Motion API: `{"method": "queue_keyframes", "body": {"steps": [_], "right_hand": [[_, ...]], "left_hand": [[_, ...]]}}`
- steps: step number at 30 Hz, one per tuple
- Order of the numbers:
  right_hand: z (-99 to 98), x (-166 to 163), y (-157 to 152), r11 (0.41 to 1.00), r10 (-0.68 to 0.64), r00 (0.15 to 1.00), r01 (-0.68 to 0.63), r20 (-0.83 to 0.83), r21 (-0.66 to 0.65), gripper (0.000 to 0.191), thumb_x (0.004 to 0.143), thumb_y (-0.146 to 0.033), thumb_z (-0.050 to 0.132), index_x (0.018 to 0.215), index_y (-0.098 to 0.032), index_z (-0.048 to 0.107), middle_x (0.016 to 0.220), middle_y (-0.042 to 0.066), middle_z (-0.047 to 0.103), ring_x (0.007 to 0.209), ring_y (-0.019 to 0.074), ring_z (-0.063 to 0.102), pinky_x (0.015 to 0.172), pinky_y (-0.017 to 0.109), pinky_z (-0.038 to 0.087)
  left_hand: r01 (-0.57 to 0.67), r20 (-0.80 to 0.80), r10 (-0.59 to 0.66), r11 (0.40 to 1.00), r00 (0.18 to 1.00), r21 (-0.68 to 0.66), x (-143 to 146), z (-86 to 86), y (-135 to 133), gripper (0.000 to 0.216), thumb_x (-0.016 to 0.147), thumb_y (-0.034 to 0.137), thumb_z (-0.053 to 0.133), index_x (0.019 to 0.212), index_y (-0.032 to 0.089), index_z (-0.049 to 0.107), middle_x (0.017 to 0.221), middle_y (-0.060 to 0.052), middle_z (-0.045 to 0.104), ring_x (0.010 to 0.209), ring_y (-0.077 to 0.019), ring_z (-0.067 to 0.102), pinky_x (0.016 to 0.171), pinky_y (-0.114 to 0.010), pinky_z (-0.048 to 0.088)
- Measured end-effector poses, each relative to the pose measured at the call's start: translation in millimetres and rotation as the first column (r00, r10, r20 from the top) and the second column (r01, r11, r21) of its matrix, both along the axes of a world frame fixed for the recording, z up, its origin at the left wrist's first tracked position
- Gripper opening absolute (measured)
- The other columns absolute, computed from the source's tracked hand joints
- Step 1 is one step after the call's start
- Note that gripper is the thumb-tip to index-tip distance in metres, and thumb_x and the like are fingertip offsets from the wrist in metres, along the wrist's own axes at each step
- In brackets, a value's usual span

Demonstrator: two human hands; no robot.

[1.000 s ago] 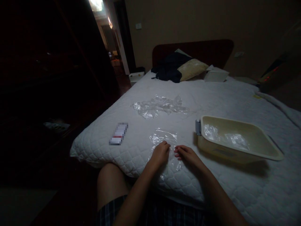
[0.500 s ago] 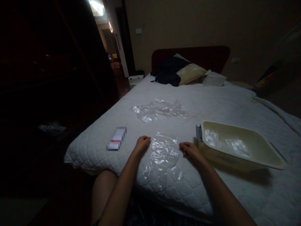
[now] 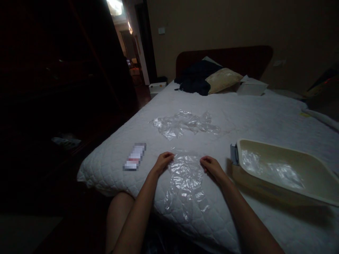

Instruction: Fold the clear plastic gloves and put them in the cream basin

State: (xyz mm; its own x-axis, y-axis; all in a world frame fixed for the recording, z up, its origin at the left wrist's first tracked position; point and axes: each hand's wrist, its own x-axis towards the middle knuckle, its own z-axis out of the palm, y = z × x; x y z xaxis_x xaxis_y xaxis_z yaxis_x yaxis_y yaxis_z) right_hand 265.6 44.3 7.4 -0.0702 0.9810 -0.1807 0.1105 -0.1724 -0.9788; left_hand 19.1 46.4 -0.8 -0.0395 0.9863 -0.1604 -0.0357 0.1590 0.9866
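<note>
Bed (image 3: 265,113) quilting fills much of the view, and so soft a surface probably makes a gentle sideways pull better than pressing down. A beige tub (image 3: 299,163) stands on it to the right, well apart from the work. Toward the headboard lies crumpled clear wrap (image 3: 182,123), best left out of the way. Nearer, a smaller clear plastic sheet (image 3: 186,173) lies by the bed's front edge, wrinkled, its lower end in loose folds. The left hand (image 3: 162,164) and right hand (image 3: 213,168) flank its upper part, fingers pinched together at either edge, though exact contact is too fine to see. Even tension, wrists level, should ease the creases without tearing.
</note>
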Motion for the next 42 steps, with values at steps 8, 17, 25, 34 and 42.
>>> {"method": "queue_keyframes", "body": {"steps": [8,17,25,34,42], "right_hand": [[-2.7,-4,3,0.999,0.041,0.999,-0.041,0.036,-0.005,0.035,0.062,-0.045,0.064,0.080,-0.015,0.060,0.059,-0.001,0.056,0.040,0.0071,0.042,0.037,0.021,0.030],[-14.9,2,-8,0.981,0.027,0.999,-0.031,0.024,0.191,0.029,0.061,-0.039,0.067,0.076,-0.015,0.060,0.067,0.001,0.057,0.061,0.0125,0.050,0.054,0.024,0.038],[-18.5,10,-12,0.984,-0.039,0.996,0.052,-0.082,0.167,0.028,0.058,-0.037,0.070,0.076,-0.017,0.060,0.068,0.001,0.059,0.060,0.0121,0.052,0.054,0.023,0.039],[-14.3,12,-16,0.981,-0.032,0.992,0.055,-0.125,0.185,0.018,0.058,-0.031,0.067,0.070,-0.018,0.061,0.071,0.001,0.060,0.061,0.0119,0.053,0.054,0.023,0.040],[-15.9,14,-17,0.954,-0.022,0.999,0.033,-0.040,0.298,0.008,0.059,-0.024,0.063,0.064,-0.018,0.059,0.078,0.003,0.060,0.074,0.0159,0.055,0.066,0.027,0.043]], "left_hand": [[0.061,0.091,-0.056,0.997,0.994,-0.050,-2,1.0,-1,0.032,0.063,0.036,0.059,0.086,0.013,0.061,0.057,0.001,0.053,0.046,-0.0060,0.043,0.040,-0.018,0.017],[0.183,0.152,-0.186,0.982,0.971,0.037,-4,-4.0,-10,0.037,0.058,0.022,0.064,0.093,0.014,0.060,0.070,0.000,0.058,0.058,-0.0077,0.051,0.050,-0.018,0.031],[0.230,0.118,-0.243,0.966,0.963,0.118,-8,-6.6,-13,0.042,0.057,0.020,0.070,0.097,0.015,0.060,0.077,-0.001,0.058,0.069,-0.0096,0.052,0.063,-0.021,0.037],[0.160,-0.032,-0.157,0.975,0.987,0.154,-2,-7.5,-16,0.035,0.059,0.019,0.066,0.093,0.014,0.061,0.073,-0.001,0.056,0.065,-0.0090,0.050,0.060,-0.021,0.038],[0.129,-0.085,-0.116,0.976,0.990,0.174,-4,-6.9,-16,0.029,0.060,0.023,0.067,0.087,0.015,0.065,0.068,0.000,0.054,0.059,-0.0078,0.047,0.052,-0.019,0.034]]}}
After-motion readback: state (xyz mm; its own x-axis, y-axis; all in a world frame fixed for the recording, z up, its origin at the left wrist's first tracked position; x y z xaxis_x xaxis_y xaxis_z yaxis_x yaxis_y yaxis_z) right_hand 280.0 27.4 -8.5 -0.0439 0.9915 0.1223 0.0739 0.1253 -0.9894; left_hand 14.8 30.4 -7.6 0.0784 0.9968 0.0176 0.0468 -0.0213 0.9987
